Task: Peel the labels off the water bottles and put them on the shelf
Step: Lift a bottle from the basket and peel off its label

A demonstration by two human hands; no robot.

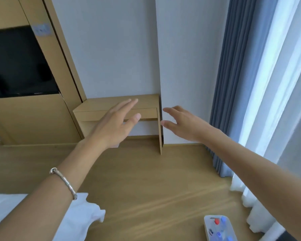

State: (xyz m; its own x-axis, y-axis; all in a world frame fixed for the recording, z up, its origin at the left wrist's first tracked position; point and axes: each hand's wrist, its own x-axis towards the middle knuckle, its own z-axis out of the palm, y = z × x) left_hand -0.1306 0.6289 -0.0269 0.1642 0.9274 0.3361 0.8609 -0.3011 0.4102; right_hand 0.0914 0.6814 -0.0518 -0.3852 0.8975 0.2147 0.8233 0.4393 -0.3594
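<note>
Bottles [219, 228], or what looks like a clear pack of them with red and blue caps, lie on the floor [146, 188] low at the person's right, well behind both hands and nearer the right arm. The left hand [115, 124] and right hand [181, 122] stretch forward empty, fingers spread wide, toward the wooden shelf [97, 103] by the wall. Bedding [87, 211] lies left, a curtain [233, 84] right; nothing blocks the reach back.

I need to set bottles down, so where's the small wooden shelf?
Head view, centre: the wooden shelf stands against the white wall, right of the television and left of the blue curtain, behind the open left hand.
</note>
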